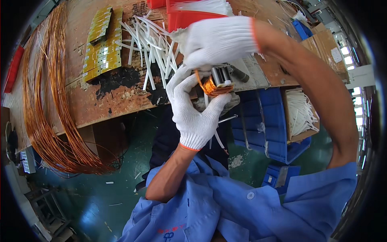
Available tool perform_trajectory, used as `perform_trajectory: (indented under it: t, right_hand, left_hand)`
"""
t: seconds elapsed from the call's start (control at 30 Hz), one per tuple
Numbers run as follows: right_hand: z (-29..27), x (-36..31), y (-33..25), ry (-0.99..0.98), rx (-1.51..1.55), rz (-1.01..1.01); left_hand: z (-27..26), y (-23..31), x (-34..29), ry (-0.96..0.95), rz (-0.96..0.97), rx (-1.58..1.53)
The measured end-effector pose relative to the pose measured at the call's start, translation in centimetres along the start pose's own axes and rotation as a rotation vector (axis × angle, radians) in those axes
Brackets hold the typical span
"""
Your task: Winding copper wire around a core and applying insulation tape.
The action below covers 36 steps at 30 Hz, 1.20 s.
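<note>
White knitted gloves cover both hands. My left hand [194,117] is closed around a coil of copper wire [213,87], thumb and fingers at its near and left sides. The coil wraps a winding form with dark cylindrical posts [221,75] standing up out of it. White sleeving hangs below the coil. Across the top reaches my right hand [219,40], fingers curled and somewhat blurred by motion. A strand of the wire runs up from the coil to the right fingers, which appear closed on it; the fingertips are partly hidden.
Long copper wire bundles [50,117] drape over the bench [76,99] at left. Yellow-wrapped blocks [102,48] and loose white tubes [155,44] lie nearer the middle. A red bin [189,18] stands behind my right hand. Below right are a blue crate [254,125] and a carton of white tubes [300,113].
</note>
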State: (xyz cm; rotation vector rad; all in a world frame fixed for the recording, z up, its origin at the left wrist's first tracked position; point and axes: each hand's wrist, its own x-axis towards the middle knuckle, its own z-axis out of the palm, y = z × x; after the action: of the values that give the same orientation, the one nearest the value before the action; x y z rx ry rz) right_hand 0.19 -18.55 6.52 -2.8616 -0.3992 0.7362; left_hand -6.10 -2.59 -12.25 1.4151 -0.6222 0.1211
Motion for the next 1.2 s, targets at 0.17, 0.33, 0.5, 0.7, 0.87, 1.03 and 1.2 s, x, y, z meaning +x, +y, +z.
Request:
perform_trajectory:
  t: [0.17,0.33,0.5,0.7,0.87,1.03,1.2]
  right_hand:
    - [7.5,-9.0,0.1,0.309,0.681,0.339]
    - [14.0,-13.7,-10.7,0.468,-0.175,0.323]
    - [7.6,-7.5,-14.1,0.34,-0.55,0.159]
    - [0.8,-1.5,-0.9,0.095,0.099,-0.024]
    - [7.7,-8.8,-0.6,0.364,0.444,0.379]
    - [8.6,-10.1,-1.2,0.494,0.248,0.42]
    - [5.3,-5.1,1.9,0.482,-0.045,0.227]
  left_hand:
    - [-1.3,-1.3,0.9,-0.06,0.212,0.096]
    - [-1.5,0.6,1.2,-0.195,0.291,0.157]
    - [-1.1,0.2,0.6,-0.154,0.206,0.185]
    - [-0.5,1.3,0.4,-0.123,-0.099,0.056]
    - [-0.7,-0.2,0.8,-0.057,0.097,0.058]
    - [-0.6,0.0,0.8,-0.076,0.113,0.063]
    - [-0.1,0.2,0.7,-0.057,0.047,-0.011]
